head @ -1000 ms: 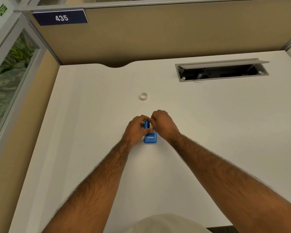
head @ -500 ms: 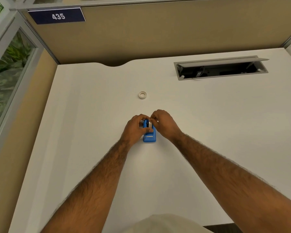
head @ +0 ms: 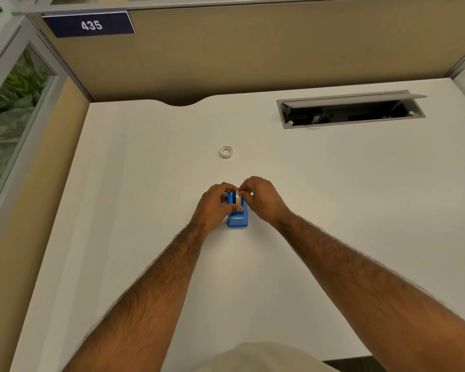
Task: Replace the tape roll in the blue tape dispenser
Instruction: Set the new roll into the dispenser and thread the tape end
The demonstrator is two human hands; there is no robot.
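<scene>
A small blue tape dispenser (head: 237, 220) stands on the white desk (head: 333, 197), its cutter end toward me. A tape roll (head: 237, 197) sits upright in its slot, partly hidden by fingers. My left hand (head: 215, 204) wraps the dispenser's left side with the thumb across its top. My right hand (head: 263, 198) pinches the roll from the right at the dispenser's far end. A second small white tape roll (head: 226, 151) lies flat on the desk beyond the hands.
An open cable tray (head: 349, 110) with a raised lid is set into the desk at the back right. Beige partition walls (head: 253, 49) close the back; a glass panel (head: 8, 108) stands to the left. A sign reads 435 (head: 91, 24).
The roll in the dispenser shows more between my fingers than one second ago. Both hands stay on the dispenser, shifting only slightly.
</scene>
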